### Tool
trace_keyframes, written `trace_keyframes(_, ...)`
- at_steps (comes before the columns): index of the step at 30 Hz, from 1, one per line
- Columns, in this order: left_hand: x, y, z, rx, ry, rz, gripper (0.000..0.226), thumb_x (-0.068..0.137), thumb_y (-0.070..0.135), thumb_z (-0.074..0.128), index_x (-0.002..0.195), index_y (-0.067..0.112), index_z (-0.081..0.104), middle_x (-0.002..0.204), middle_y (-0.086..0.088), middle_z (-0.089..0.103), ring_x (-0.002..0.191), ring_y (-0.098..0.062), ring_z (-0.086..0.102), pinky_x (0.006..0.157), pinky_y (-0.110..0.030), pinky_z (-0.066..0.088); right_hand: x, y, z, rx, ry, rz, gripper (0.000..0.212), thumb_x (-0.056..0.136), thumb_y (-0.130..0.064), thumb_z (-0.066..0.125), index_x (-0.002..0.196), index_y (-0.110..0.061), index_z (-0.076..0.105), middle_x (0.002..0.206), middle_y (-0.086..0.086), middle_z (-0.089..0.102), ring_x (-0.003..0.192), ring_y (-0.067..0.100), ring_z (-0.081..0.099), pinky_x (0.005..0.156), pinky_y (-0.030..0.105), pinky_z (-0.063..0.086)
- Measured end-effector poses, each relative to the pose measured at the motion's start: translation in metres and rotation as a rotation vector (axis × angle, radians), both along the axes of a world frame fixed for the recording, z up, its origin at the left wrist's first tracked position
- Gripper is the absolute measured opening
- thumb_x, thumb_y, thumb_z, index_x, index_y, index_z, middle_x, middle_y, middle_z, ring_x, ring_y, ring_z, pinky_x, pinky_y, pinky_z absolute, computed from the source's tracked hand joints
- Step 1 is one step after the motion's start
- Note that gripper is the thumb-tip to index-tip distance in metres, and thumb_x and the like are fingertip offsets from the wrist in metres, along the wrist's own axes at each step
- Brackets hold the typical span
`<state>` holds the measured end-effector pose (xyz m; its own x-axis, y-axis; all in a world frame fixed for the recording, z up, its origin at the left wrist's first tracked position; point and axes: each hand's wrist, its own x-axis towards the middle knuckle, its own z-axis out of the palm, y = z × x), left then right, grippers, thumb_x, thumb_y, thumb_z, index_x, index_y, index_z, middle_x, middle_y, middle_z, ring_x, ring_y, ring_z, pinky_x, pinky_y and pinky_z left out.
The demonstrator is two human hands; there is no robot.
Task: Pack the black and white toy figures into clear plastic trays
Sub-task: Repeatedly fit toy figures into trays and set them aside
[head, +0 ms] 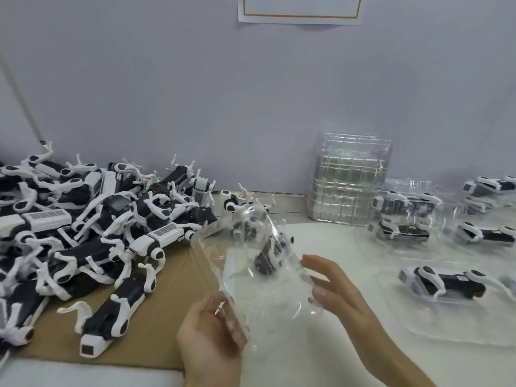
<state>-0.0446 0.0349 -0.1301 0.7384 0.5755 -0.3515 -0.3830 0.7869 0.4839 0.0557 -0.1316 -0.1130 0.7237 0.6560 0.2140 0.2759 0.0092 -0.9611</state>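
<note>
A clear plastic tray (251, 277) is held tilted above the table's middle. My left hand (209, 333) grips its near left edge, fingers curled under it. My right hand (335, 286) touches the tray's right side with its thumb, the fingers spread and nearly straight. Through the tray a black and white toy figure (268, 255) shows, blurred; I cannot tell whether it lies in the tray or behind it. A large heap of loose toy figures (92, 233) covers the left side. Several figures in trays (446, 283) lie at the right.
A stack of empty clear trays (349, 180) stands against the back wall. A brown cardboard sheet (156, 325) lies under the heap. The white tabletop (321, 233) runs to the right. A grey wall closes the back, with a paper sheet (300, 8) on it.
</note>
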Motion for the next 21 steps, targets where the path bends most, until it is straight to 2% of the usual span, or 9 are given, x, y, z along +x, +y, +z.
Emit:
trace_keyframes(3, -0.002, -0.001, -0.001, 0.016, -0.062, -0.043, 0.025, 0.079, 0.028, 0.047, 0.059, 0.013, 0.053, 0.055, -0.001, 0.04, 0.035, -0.014, 0.033, 0.034, -0.017, 0.031, -0.008, 0.005, -0.005, -0.024, -0.003, 0.042, 0.053, 0.071, -0.058, 0.063, 0.123, -0.047, 0.057, 0.13, -0.019, 0.059, 0.123, 0.006, 0.056, 0.097, 0.04, 0.049)
trace_keyframes(5, -0.003, -0.004, -0.001, 0.083, -0.071, -0.082, 0.021, 0.072, 0.028, 0.05, 0.06, 0.013, 0.057, 0.059, -0.002, 0.044, 0.043, -0.016, 0.037, 0.04, -0.022, 0.033, -0.008, 0.005, -0.005, 0.02, 0.001, -0.007, 0.052, 0.068, -0.054, 0.065, 0.119, -0.045, 0.061, 0.122, -0.016, 0.064, 0.119, 0.008, 0.059, 0.092, 0.038, 0.052)
trace_keyframes(7, -0.002, -0.007, 0.0, 0.206, -0.038, -0.095, 0.022, 0.074, 0.029, 0.051, 0.074, 0.009, 0.06, 0.068, -0.008, 0.051, 0.055, -0.02, 0.045, 0.053, -0.031, 0.035, -0.002, 0.0, -0.002, 0.117, 0.017, -0.06, 0.046, 0.069, -0.045, 0.065, 0.114, -0.039, 0.067, 0.117, -0.011, 0.069, 0.112, 0.011, 0.064, 0.085, 0.034, 0.053)
trace_keyframes(10, -0.001, -0.002, -0.002, 0.358, 0.039, -0.046, 0.03, 0.09, 0.029, 0.046, 0.099, 0.009, 0.067, 0.092, -0.011, 0.067, 0.083, -0.025, 0.061, 0.075, -0.038, 0.042, 0.016, -0.014, 0.006, 0.196, 0.061, -0.11, 0.035, 0.077, -0.029, 0.058, 0.109, -0.034, 0.073, 0.116, -0.003, 0.072, 0.108, 0.018, 0.068, 0.08, 0.035, 0.052)
trace_keyframes(13, -0.004, 0.011, -0.003, 0.439, 0.081, -0.036, 0.033, 0.101, 0.035, 0.042, 0.113, 0.015, 0.065, 0.108, -0.002, 0.072, 0.104, -0.024, 0.065, 0.09, -0.042, 0.047, 0.034, -0.029, 0.012, 0.065, 0.107, -0.029, 0.038, 0.078, -0.025, 0.052, 0.108, -0.029, 0.075, 0.115, 0.0, 0.073, 0.107, 0.02, 0.068, 0.084, 0.037, 0.049)
trace_keyframes(17, -0.008, 0.024, -0.005, 0.67, 0.118, -0.098, 0.038, 0.101, 0.039, 0.041, 0.124, 0.018, 0.063, 0.122, 0.002, 0.07, 0.118, -0.017, 0.063, 0.099, -0.041, 0.044, 0.046, -0.038, 0.009, -0.152, 0.133, 0.032, 0.035, 0.079, -0.03, 0.052, 0.101, -0.023, 0.078, 0.111, -0.002, 0.075, 0.108, 0.021, 0.068, 0.095, 0.04, 0.043)
trace_keyframes(19, -0.007, 0.021, -0.003, 0.853, 0.139, -0.194, 0.043, 0.089, 0.042, 0.051, 0.126, 0.023, 0.061, 0.126, 0.005, 0.068, 0.121, -0.012, 0.061, 0.102, -0.038, 0.042, 0.048, -0.037, 0.001, -0.267, 0.091, 0.046, 0.026, 0.089, -0.026, 0.055, 0.101, -0.019, 0.078, 0.11, -0.005, 0.075, 0.111, 0.016, 0.065, 0.1, 0.034, 0.042)
trace_keyframes(21, -0.006, 0.016, -0.003, 0.977, 0.177, -0.291, 0.05, 0.076, 0.039, 0.057, 0.124, 0.025, 0.061, 0.127, 0.005, 0.067, 0.121, -0.009, 0.059, 0.102, -0.032, 0.042, 0.047, -0.033, -0.005, -0.316, 0.152, 0.064, 0.026, 0.098, -0.011, 0.05, 0.103, -0.012, 0.075, 0.108, -0.005, 0.075, 0.11, 0.011, 0.066, 0.096, 0.021, 0.046)
